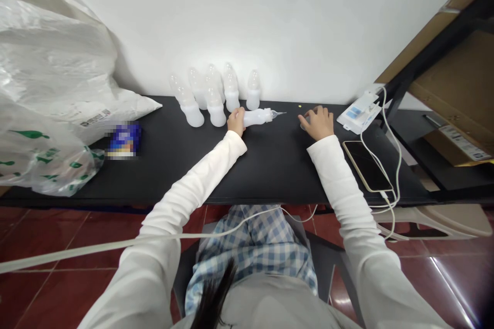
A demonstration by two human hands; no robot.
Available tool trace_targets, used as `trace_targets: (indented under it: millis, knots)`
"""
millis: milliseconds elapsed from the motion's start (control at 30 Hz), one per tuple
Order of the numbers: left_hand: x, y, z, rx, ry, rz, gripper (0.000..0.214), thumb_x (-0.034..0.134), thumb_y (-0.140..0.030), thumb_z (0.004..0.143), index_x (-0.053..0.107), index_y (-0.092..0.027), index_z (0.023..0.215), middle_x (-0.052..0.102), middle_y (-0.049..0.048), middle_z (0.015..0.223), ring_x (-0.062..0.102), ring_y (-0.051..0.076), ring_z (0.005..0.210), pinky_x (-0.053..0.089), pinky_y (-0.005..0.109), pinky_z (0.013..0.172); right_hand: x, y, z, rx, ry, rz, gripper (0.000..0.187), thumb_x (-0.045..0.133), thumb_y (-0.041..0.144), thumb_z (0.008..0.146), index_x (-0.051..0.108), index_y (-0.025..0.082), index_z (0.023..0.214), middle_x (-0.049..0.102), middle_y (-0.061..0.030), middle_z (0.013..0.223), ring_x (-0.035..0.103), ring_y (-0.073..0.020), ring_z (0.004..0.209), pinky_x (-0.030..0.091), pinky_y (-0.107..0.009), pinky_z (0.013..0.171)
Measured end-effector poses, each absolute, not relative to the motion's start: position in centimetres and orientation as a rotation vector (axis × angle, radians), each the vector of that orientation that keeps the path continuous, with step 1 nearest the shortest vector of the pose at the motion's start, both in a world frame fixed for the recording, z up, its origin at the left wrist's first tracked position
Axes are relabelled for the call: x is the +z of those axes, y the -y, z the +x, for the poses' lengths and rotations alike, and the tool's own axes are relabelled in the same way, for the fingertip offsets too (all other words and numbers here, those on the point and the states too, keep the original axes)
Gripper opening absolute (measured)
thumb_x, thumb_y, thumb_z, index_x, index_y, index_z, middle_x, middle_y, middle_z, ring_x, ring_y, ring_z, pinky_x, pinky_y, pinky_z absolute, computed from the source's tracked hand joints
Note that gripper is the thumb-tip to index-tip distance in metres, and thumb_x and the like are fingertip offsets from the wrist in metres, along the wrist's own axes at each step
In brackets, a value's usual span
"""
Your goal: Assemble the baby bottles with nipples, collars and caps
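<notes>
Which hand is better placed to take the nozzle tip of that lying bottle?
Probably the right hand: it sits just beyond the nozzle tip, while the left hand holds the bottle at its far end.

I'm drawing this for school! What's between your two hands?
Head view: a white plastic bottle lies on its side on the black table, against the left hand, its pointed tip toward the right hand.

Gap, seemingly passable, between lying bottle (pixel 257 117) and right hand (pixel 318 122); upright bottles (pixel 214 95) behind.
</notes>
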State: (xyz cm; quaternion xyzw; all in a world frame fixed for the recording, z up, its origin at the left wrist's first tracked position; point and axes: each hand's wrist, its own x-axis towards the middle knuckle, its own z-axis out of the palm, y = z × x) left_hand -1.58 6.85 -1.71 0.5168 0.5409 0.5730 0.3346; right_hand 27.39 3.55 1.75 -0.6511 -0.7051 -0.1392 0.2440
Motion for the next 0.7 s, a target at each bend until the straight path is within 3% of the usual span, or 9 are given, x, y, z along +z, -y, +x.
trace_targets:
  millis: [167,300,467,567,700]
  knots:
    - [-0.6,-4.1,-0.6,1.483,-1.422,1.459,0.036,0.052,-0.056,0.091,0.057,-0.021,0.08,0.067,0.0051,0.085,0.063,0.02,0.087,0.053,0.036,0.085,3.4,-2.1,23.2,-0.274,1.892,-1.453,0.062,0.018,0.057,0.102,0.068,0.02,0.107,0.067,-0.0147,0.109,0.06,-0.0291,0.105,0.044,-0.047,0.092]
    - [0.5,-2.0,0.3,1.637,-1.256,1.763,0.042,0.043,-0.062,0.095,0.057,-0.022,0.095,0.07,0.0096,0.102,0.066,0.021,0.099,0.05,0.038,0.097,3.7,-0.6,19.8,-0.035,1.948,-1.416,0.062,0.018,0.058,0.102,0.07,0.023,0.099,0.071,-0.0095,0.092,0.063,-0.0261,0.091,0.045,-0.043,0.088]
    - [1.0,-1.3,0.6,1.626,-1.155,1.888,0.043,0.039,-0.06,0.097,0.057,-0.021,0.096,0.071,0.008,0.099,0.068,0.02,0.095,0.052,0.034,0.091,2.9,0.1,18.8,0.208,1.669,-1.517,0.059,0.028,0.062,0.099,0.066,0.022,0.079,0.057,-0.0032,0.059,0.063,-0.0235,0.071,0.045,-0.036,0.076]
    - [1.1,-1.5,0.4,1.584,-1.176,1.838,0.04,0.042,-0.057,0.097,0.058,-0.021,0.086,0.069,0.0053,0.088,0.067,0.019,0.084,0.053,0.033,0.085,2.6,0.2,18.8,0.136,1.654,-1.522,0.051,0.037,0.056,0.097,0.063,0.021,0.072,0.057,-0.0041,0.058,0.063,-0.0242,0.073,0.044,-0.035,0.075]
    - [1.7,-1.5,0.2,1.585,-1.222,1.819,0.039,0.045,-0.056,0.096,0.058,-0.022,0.08,0.066,0.0032,0.08,0.065,0.018,0.081,0.053,0.033,0.082,2.6,0.3,18.6,0.066,1.735,-1.542,0.043,0.035,0.045,0.097,0.065,0.02,0.078,0.063,-0.0065,0.066,0.063,-0.0237,0.074,0.044,-0.035,0.073]
